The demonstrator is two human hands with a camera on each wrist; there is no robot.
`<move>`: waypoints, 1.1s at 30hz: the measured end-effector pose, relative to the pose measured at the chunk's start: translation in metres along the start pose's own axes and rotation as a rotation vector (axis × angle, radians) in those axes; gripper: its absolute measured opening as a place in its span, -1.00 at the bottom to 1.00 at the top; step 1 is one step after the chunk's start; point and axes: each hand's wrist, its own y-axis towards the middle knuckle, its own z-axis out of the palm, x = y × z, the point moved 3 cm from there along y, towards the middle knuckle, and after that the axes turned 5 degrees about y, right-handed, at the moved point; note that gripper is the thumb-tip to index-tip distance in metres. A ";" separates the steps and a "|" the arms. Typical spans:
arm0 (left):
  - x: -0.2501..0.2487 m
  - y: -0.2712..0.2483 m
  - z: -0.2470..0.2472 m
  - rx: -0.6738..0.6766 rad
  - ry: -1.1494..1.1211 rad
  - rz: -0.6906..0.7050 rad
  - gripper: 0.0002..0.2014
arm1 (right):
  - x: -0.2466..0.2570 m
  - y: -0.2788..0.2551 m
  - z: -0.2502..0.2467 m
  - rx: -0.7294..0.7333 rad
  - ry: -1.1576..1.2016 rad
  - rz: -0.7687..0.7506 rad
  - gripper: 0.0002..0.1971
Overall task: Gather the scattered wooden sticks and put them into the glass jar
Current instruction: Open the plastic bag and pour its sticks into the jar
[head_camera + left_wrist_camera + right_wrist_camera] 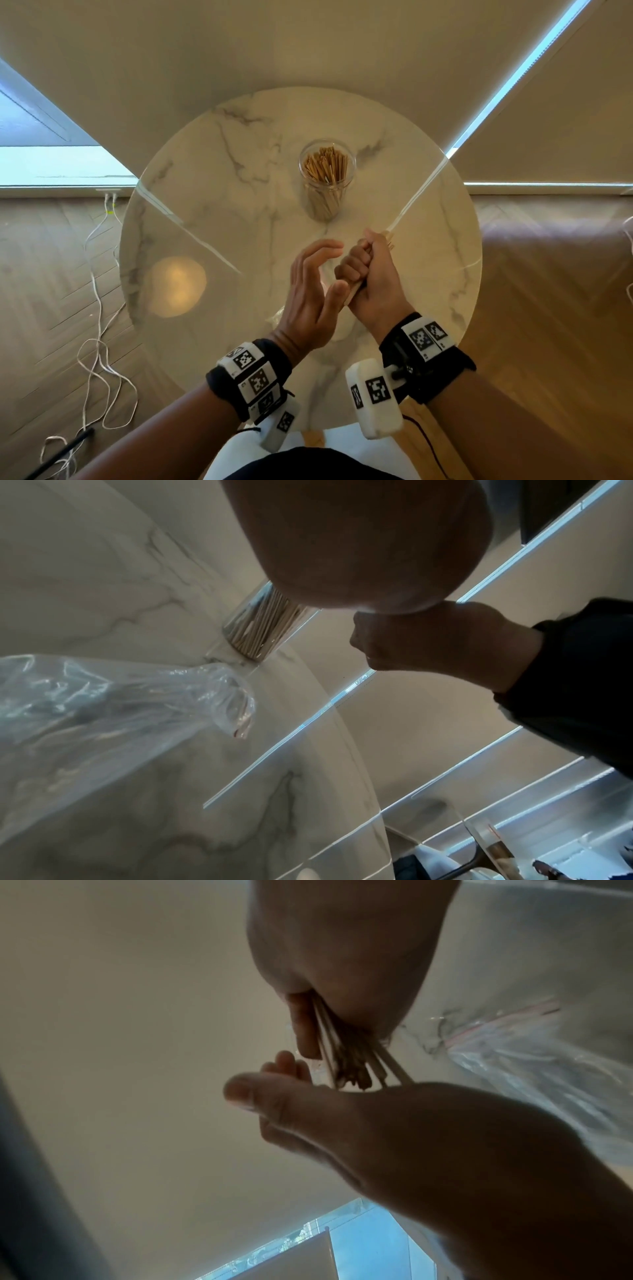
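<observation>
Round marble table (212, 212); right hand (373, 274) fists thin wooden sticks (356, 1064).

Round table (212, 171): white marble-look top with grey veining, polished and glossy, mirroring the window light. Glass jar (327, 178): clear, smooth, shiny glass, packed with pale, matt wooden sticks. Bundle of sticks (352, 1053) gripped in my right hand (371, 274): same dry, unvarnished wood. Plastic bag (113, 704): thin, transparent, crinkled, glossy film. Floor (44, 274): satin wood herringbone.

R hand (368, 274) fisted (grips sticks (356, 1058)), L hand (313, 291) open, fingers relaxed
</observation>
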 end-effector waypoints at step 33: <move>0.126 0.154 -0.002 0.270 0.179 -0.385 0.19 | 0.066 0.104 0.157 0.308 -1.477 -0.683 -0.58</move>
